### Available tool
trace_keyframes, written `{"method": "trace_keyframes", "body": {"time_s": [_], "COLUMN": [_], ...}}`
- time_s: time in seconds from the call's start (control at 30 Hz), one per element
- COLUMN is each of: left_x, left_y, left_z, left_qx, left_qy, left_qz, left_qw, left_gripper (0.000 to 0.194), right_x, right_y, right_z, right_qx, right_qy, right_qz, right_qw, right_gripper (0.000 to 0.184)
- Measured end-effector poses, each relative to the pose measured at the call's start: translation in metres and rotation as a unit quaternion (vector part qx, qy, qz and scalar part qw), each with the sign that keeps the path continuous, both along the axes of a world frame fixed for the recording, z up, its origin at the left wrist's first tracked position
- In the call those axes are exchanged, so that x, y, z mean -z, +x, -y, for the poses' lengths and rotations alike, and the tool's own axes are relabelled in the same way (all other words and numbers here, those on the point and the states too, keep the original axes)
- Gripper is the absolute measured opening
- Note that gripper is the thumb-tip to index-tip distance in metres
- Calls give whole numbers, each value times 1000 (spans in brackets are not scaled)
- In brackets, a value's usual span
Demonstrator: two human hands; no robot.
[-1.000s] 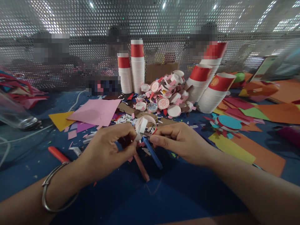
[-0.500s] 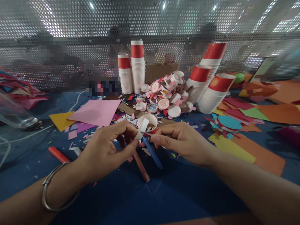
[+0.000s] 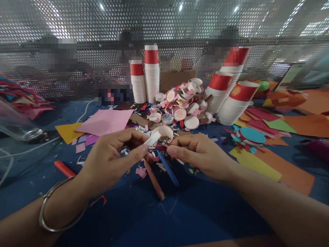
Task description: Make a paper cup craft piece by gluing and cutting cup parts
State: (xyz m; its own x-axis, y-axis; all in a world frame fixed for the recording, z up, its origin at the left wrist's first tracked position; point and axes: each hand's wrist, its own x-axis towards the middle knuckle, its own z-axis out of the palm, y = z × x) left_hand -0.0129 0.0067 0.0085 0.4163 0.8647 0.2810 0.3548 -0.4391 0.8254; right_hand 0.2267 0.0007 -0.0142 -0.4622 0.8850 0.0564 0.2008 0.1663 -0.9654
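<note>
My left hand (image 3: 115,159) grips a narrow white roll that looks like tape (image 3: 152,138) between thumb and fingers, its end tilted up to the right. To the right of it, my right hand (image 3: 195,151) is closed in a pinch. What its fingertips hold, if anything, is hidden. Behind and between both hands stands a short cut-down paper cup (image 3: 167,129) with scraps inside. Below the fingertips lie a blue pen-like stick (image 3: 168,168) and a reddish-brown stick (image 3: 154,180) on the blue table (image 3: 205,212).
Stacks of red-and-white paper cups (image 3: 151,75) rise at the back, around a heap of cut cup bases (image 3: 180,113). Pink paper (image 3: 105,120) and a red-handled tool (image 3: 64,168) lie left. On the right are a turquoise-topped paper craft (image 3: 252,135) and orange paper (image 3: 288,168).
The white roll has turned edge-on and shifted slightly left with my left hand. The thin strip seen between it and my right fingertips no longer shows; the hands are slightly farther apart.
</note>
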Motion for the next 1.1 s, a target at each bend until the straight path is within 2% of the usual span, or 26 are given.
{"method": "trace_keyframes", "body": {"time_s": [0.2, 0.37, 0.47, 0.6, 0.77, 1.1], "left_x": [0, -3, -2, 6, 14, 8], "left_y": [-1, 2, 5, 11, 19, 25], "left_z": [-4, -6, -7, -6, -3, -6], "left_qx": [20, -41, -68, -26, 10, 26], "left_qy": [-118, -196, -297, -392, -417, -452], "left_qz": [102, 169, 166, 149, 137, 104], "left_qw": [988, 965, 938, 907, 898, 886], "left_gripper": [21, 42, 32, 22, 25, 28], "right_x": [1, 0, -1, -1, 4, 6], "right_y": [-3, -4, -4, -6, -7, -6], "right_z": [4, 6, 7, 9, 9, 12], "right_qx": [37, 45, 48, 52, 39, 37], "right_qy": [26, 47, 62, 86, 107, 84], "right_qz": [-7, -1, -8, 9, 23, 27], "right_qw": [999, 998, 997, 995, 993, 995], "right_gripper": [44, 38, 37, 40, 32, 24]}}
